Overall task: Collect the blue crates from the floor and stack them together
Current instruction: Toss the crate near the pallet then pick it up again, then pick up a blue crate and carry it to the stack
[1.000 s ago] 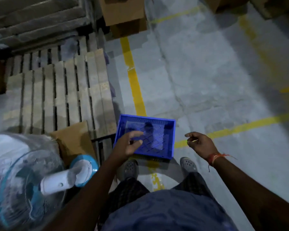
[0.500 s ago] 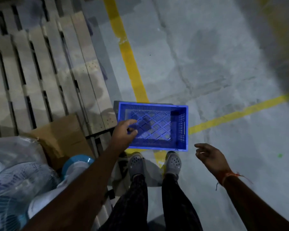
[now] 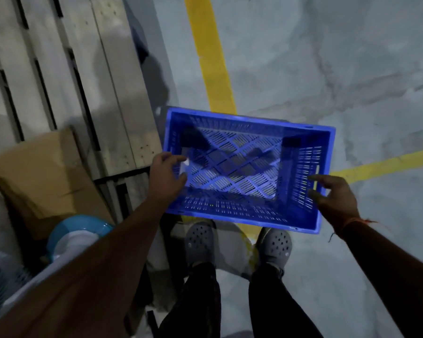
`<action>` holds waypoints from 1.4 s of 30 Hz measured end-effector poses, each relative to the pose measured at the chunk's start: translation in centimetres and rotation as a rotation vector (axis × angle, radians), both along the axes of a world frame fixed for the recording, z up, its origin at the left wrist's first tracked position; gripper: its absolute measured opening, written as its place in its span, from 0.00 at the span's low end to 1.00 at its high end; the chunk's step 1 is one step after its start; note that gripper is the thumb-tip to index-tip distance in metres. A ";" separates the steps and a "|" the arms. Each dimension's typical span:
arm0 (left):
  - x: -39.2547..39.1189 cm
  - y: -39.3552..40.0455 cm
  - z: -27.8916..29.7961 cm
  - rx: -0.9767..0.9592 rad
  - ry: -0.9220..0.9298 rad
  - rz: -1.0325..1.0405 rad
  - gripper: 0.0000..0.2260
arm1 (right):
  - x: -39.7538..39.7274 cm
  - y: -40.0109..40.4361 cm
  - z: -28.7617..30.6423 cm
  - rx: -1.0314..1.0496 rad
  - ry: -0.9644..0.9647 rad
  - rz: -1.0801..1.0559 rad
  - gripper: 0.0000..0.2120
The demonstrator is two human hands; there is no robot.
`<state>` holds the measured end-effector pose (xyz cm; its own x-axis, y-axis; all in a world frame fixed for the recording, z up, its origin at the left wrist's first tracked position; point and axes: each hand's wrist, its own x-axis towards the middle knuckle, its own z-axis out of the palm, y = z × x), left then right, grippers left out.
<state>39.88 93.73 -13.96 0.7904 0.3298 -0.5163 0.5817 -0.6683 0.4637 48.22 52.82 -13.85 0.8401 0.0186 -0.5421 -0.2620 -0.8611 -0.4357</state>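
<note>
Standing over 1 blue crate (image 3: 244, 172) on the concrete floor (image 3: 303, 69), the person had the left hand (image 3: 166, 174) at its left rim, fingers curled over the edge in a grip, while the right hand (image 3: 332, 196) touched the right end wall with fingers spread (whether it truly pinched the rim could not be told). The crate sat just beside a wooden pallet (image 3: 66, 76), across a yellow floor line (image 3: 213, 57), right ahead of 2 grey clogs (image 3: 200, 242).
</note>
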 end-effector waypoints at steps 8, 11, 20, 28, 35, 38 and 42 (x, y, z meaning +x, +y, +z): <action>-0.6 1.6 -6.0 0.114 0.002 -0.004 0.18 | -0.3 -1.1 -5.8 -0.161 -0.085 -0.011 0.17; -0.4 2.0 -7.3 0.052 0.010 -0.025 0.17 | -0.1 -1.5 -6.5 -0.102 -0.051 -0.044 0.18; 0.5 3.5 -8.6 -0.097 -0.006 0.017 0.12 | 1.5 -2.4 -8.1 0.300 0.181 -0.318 0.16; -0.2 2.4 -2.2 -0.318 0.018 0.046 0.10 | 0.3 -4.2 -2.5 0.277 0.149 -0.304 0.15; -0.6 -0.3 9.1 -0.327 -0.073 0.013 0.15 | -2.0 -8.2 8.9 0.247 0.081 -0.265 0.20; -0.9 -1.5 15.0 -0.316 -0.118 -0.006 0.17 | -3.8 -9.4 15.6 0.276 0.048 -0.284 0.19; -0.7 -3.7 23.8 -0.337 -0.153 -0.097 0.14 | -6.5 -11.2 25.1 0.273 -0.007 -0.370 0.18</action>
